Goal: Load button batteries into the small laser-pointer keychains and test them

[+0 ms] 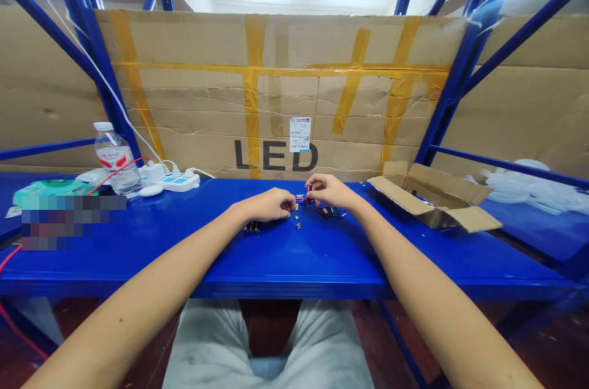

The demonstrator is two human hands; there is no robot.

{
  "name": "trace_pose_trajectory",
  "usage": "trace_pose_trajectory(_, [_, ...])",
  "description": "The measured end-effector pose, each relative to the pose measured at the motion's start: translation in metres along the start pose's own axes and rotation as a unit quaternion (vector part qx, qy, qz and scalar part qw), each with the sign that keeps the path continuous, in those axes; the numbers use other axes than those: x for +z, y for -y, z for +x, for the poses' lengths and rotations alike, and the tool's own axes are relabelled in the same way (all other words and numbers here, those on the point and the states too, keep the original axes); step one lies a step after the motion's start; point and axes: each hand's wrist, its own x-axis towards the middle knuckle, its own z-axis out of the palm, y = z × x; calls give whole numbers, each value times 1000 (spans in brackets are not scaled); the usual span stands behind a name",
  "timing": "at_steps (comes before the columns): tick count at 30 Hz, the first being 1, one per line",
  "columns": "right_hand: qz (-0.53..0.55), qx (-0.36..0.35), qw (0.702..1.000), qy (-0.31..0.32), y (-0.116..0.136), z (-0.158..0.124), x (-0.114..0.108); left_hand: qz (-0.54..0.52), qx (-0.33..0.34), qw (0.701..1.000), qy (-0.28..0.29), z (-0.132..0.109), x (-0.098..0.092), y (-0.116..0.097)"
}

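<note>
My right hand [335,191] pinches a small red cylinder [309,194], held upright between thumb and fingers. Just left of it, my left hand [270,204] rests low over the table, fingers curled together; whatever they may hold is too small to make out. Between the two hands lie small shiny red and silver cylinders [300,198]. A few tiny silver pieces [298,226] sit in a line in front of them. Small dark and coloured clips [331,212], looking like carabiners, lie below my right hand. Several dark little pieces [251,227] show under my left wrist.
The blue table [294,260] backs onto a tall cardboard box marked LED [202,113]. An open carton [432,196] stands at right, near plastic bags [538,186]. At left are a water bottle [117,159], a power strip [179,181] with cables and a green packet [46,190].
</note>
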Motion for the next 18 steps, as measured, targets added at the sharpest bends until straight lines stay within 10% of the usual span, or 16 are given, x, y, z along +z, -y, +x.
trace_pose_trajectory(18, [-28,39,992,121,2,-3,7,81,-88,989,82,-3,-4,-4])
